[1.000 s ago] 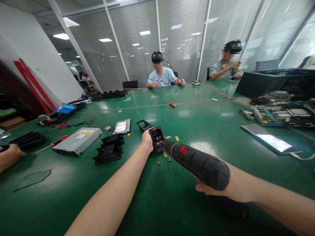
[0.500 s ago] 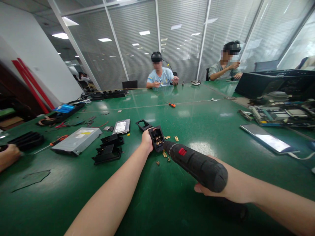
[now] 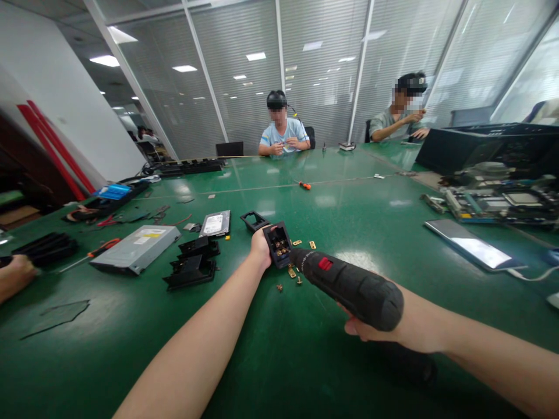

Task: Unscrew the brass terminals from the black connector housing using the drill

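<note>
My left hand grips a small black plastic socket block with brass contacts inside, held tilted on the green table. My right hand is wrapped around a black electric screwdriver with a red switch; its tip meets the lower right of the block. Small brass parts and screws lie scattered around the block. A black plastic frame sits just behind my left hand.
Black plastic pieces, a silver optical drive and a hard drive lie to the left. A phone, circuit boards and a black case are on the right. Another person's hand is at the left edge; two people sit across.
Almost nothing has moved: the screwdriver stays pressed to the block. The view shifted slightly, and the person across lowered a hand to the table.
</note>
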`<state>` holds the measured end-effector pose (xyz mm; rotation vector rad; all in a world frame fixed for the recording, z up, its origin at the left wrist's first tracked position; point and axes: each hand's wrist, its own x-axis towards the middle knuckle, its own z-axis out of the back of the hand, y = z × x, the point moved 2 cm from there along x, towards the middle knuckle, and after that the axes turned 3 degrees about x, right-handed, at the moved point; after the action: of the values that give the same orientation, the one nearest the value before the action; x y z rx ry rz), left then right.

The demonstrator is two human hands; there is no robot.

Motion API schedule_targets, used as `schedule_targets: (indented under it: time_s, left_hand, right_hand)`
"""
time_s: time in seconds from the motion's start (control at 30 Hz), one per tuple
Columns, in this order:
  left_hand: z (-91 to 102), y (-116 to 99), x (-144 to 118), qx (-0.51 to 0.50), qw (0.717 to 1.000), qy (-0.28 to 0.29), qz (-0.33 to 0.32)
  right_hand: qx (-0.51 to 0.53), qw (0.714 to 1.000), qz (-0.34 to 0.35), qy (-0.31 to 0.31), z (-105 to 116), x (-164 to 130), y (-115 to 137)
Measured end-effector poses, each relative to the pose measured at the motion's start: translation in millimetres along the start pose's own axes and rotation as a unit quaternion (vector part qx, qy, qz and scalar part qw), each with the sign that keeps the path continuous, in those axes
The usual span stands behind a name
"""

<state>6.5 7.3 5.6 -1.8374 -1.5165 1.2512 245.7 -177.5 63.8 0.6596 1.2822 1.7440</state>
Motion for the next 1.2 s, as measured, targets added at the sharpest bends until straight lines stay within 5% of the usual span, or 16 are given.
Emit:
schedule_targets:
  time_s: [0.6,1.2]
  left_hand:
    - [-1.8,-0.5,-0.3,0.009,1.000,0.009,-0.005]
    - [-7.4,-2.0,-5.7,0.026,0.999,-0.019,-0.018]
  right_hand:
    - [-0.013,0.999,0.004,0.038,0.2,0.5,0.0]
    - [-0.020,0.999,0.035,0.003,-1.8,-0.8,11.1]
